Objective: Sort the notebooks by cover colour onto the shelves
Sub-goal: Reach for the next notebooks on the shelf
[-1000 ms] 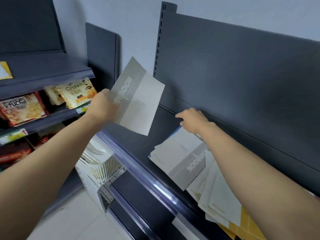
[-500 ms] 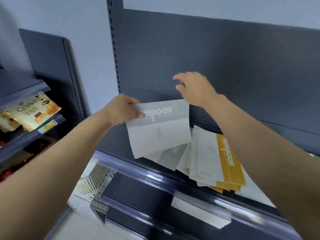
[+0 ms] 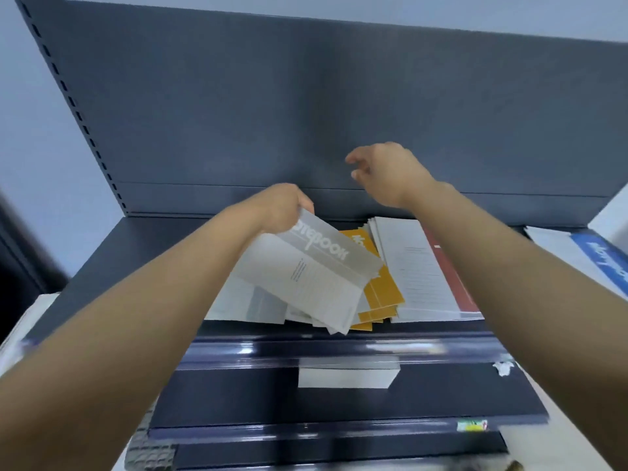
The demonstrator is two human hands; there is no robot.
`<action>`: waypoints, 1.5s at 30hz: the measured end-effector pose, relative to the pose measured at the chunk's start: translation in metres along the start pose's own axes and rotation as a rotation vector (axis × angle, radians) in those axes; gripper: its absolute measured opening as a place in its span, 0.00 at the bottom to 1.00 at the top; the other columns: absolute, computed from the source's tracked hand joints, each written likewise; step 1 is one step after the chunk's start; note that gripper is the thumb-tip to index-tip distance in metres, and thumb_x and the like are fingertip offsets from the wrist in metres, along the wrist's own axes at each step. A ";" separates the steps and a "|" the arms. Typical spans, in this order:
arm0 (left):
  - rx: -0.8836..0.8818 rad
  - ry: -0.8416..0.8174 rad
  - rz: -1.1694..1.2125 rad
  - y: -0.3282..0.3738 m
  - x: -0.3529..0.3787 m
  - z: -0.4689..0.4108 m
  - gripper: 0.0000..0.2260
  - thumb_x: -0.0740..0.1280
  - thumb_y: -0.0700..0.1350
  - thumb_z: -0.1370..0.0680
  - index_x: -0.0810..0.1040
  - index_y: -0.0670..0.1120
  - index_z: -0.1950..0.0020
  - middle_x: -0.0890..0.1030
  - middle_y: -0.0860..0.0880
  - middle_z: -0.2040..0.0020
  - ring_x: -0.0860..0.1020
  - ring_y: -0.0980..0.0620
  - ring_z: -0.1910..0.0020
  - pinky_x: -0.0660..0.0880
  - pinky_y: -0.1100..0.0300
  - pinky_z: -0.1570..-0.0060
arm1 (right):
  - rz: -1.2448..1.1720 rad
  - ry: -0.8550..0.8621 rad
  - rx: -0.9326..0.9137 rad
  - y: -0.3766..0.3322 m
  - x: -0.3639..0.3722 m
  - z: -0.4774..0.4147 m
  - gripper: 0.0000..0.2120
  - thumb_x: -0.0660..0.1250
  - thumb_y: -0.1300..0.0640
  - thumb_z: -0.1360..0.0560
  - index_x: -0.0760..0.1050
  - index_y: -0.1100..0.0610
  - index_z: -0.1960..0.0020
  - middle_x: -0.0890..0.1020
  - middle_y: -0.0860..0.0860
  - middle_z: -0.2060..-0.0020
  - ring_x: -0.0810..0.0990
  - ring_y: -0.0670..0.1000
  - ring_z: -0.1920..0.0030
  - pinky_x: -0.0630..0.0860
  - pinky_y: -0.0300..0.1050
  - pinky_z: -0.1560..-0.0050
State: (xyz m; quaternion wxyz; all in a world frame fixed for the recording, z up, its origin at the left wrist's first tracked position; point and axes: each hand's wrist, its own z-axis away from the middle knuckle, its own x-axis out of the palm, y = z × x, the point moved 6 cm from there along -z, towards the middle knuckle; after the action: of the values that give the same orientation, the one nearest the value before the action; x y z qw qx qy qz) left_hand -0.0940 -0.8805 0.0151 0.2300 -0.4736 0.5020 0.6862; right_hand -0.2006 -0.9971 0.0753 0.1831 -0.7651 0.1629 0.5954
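Grasping a grey notebook, the left hand seems about to place it. The right hand is released, empty. Next it probably goes onto the grey pile.

Matt paper notebooks, matt grey metal shelf, glossy plastic edge strip

We list: pale wall, upper left of the frame. Blank white card, lower centre. Crumpled white scrap, right of the card, apart from it. Yellow-green sticker, lower right. Blurred grey grid, bottom left.
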 end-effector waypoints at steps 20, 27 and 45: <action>0.223 0.152 -0.443 0.058 0.057 -0.108 0.18 0.62 0.37 0.22 0.72 0.48 0.33 0.71 0.46 0.38 0.69 0.46 0.39 0.63 0.55 0.41 | 0.250 -0.048 0.007 0.086 -0.002 -0.007 0.12 0.59 0.54 0.20 0.75 0.55 0.39 0.80 0.55 0.44 0.75 0.57 0.43 0.66 0.51 0.41; 0.104 0.444 -0.738 0.090 -0.031 -0.060 0.16 0.62 0.37 0.23 0.73 0.48 0.36 0.74 0.46 0.44 0.72 0.44 0.43 0.64 0.53 0.45 | 0.361 0.025 -0.042 0.049 -0.043 -0.016 0.07 0.64 0.57 0.24 0.66 0.56 0.58 0.72 0.52 0.60 0.67 0.56 0.55 0.59 0.49 0.52; -0.617 0.865 -1.047 0.017 -0.156 0.262 0.11 0.67 0.34 0.28 0.77 0.41 0.47 0.76 0.41 0.54 0.74 0.39 0.55 0.63 0.51 0.58 | -0.022 0.359 -0.816 -0.259 -0.100 0.036 0.13 0.64 0.59 0.24 0.74 0.55 0.40 0.79 0.54 0.46 0.74 0.58 0.44 0.62 0.50 0.51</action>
State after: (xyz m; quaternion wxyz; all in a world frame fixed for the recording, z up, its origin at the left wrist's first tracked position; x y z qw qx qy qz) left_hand -0.1477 -0.6247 0.1732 0.1654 -0.9216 0.0410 0.3488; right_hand -0.1341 -0.7492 0.1869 -0.1586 -0.8676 -0.0642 0.4670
